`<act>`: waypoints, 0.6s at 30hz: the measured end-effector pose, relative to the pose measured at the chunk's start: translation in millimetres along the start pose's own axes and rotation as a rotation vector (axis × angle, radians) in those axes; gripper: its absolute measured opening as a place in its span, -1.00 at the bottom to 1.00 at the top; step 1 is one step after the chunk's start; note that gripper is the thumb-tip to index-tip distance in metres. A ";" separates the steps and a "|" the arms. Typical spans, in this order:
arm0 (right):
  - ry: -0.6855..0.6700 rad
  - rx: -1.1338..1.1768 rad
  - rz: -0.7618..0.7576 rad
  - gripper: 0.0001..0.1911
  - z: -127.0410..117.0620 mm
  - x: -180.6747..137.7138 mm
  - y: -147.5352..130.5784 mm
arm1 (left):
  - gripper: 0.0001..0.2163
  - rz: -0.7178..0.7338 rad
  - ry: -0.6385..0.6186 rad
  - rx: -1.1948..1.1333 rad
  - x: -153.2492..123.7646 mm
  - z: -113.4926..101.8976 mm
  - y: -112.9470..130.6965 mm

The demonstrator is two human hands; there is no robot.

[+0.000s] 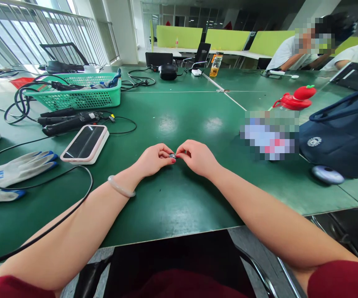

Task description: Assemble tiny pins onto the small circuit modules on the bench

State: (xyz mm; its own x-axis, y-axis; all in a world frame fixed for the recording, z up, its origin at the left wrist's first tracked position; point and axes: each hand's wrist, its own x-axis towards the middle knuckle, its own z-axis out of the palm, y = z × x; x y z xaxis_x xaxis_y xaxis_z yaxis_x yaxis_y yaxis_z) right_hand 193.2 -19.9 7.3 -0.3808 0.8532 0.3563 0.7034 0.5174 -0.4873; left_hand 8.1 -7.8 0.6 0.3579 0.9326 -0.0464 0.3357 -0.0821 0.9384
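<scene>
My left hand (154,159) and my right hand (197,157) meet over the green table (179,124), fingertips pinched together. Between them sits a tiny dark part (172,156), held from both sides; it is too small to name. Both hands rest on or just above the tabletop. A pale bangle (121,188) circles my left wrist.
A phone in a pink case (85,144) and white work gloves (14,174) lie at left, with a black cable (42,182) looping past. A green basket (76,93) with tools stands behind. At right are a navy bag (343,132) and a red-lidded bottle (293,101). Two people sit far right.
</scene>
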 end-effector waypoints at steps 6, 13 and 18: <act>-0.011 -0.008 -0.008 -0.91 4.8 0.6 -0.1 | -0.75 0.004 -0.022 0.021 -0.2 0.2 -0.4; 0.017 0.075 0.040 -0.88 -0.2 0.6 1.5 | -0.77 0.012 0.000 0.012 -0.4 0.3 -0.2; -0.022 0.081 0.090 -0.82 -0.7 0.5 6.7 | -0.75 0.033 0.079 0.019 -0.3 -0.7 -0.2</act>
State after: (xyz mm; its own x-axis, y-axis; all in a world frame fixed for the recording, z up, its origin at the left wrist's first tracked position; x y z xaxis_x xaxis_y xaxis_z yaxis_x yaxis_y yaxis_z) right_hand 198.1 -16.0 4.8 -0.3319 0.8973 0.2908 0.6851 0.4413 -0.5796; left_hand 7.4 -7.9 0.7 0.2995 0.9540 0.0127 0.3415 -0.1196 0.9322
